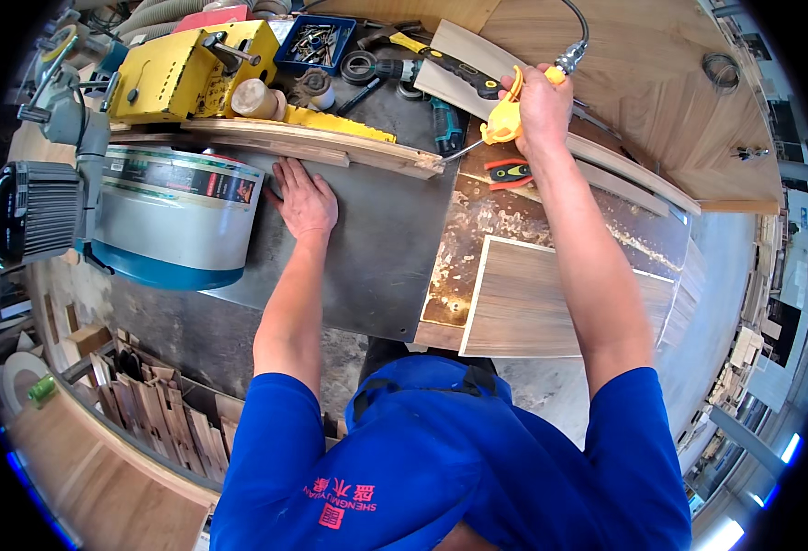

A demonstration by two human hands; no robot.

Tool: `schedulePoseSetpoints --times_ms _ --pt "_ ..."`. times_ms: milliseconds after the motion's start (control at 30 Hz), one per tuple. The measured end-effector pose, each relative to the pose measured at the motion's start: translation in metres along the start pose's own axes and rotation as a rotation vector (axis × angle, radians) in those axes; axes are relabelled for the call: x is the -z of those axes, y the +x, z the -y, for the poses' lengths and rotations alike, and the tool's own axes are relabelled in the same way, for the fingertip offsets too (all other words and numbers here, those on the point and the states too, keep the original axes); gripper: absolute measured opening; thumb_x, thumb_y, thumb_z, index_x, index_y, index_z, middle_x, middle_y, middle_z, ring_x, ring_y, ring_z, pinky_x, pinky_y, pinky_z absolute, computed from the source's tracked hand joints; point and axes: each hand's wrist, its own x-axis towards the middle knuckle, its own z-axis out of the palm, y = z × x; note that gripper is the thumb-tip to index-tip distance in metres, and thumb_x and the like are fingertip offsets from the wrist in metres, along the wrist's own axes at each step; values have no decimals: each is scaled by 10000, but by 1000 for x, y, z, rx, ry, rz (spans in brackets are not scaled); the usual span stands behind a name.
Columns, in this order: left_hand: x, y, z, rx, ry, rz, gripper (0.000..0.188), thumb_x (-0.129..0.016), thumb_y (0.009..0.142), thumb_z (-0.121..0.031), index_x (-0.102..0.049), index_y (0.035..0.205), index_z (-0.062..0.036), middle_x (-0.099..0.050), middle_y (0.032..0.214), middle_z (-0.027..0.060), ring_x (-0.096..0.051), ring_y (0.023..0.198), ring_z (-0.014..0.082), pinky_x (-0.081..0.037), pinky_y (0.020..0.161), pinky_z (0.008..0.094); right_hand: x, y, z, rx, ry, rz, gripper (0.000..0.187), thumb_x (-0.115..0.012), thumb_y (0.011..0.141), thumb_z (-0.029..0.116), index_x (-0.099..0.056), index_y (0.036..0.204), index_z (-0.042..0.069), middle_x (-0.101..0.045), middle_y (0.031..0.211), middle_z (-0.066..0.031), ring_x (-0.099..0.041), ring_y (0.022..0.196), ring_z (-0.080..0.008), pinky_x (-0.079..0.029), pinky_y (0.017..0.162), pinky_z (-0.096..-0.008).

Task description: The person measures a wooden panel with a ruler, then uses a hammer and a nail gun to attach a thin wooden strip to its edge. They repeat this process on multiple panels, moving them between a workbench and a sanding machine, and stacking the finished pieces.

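Note:
My right hand is wrapped round a yellow air blow gun, with a hose running up from its back end. The gun's thin metal nozzle points left and down, near the end of a long wooden strip. My left hand lies flat, fingers stretched, on the dark metal table, holding nothing. Its fingertips reach close to the strip; I cannot tell whether they touch it. Left of that hand stands a grey-and-teal machine housing.
Orange-handled pliers and a teal power tool lie near the nozzle. Behind the strip are a yellow machine block, a hammer and a blue screw tray. A framed wood panel lies right, beside sawdust. Offcuts stand lower left.

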Motion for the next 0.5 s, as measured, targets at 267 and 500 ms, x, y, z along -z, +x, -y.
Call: schedulePoseSetpoints --times_ms 267,500 --pt "-4 -1 1 -18 -20 -61 612 -442 984 -309 -362 1505 0 -372 1582 164 -295 1492 295 -142 1203 604 34 -8 1 -66 -45 285 407 -538 1031 420 -493 1135 29 -600 994 -107 -661 770 -189 -562 683 -358" --pt "-2 -3 3 -42 -77 -36 630 -451 987 -325 -343 1520 -6 -346 1595 179 -294 1494 310 -120 1205 607 84 -55 13 -179 -91 228 512 -519 1036 461 -457 1319 38 -569 1250 -134 -624 1044 -230 -548 844 -368"
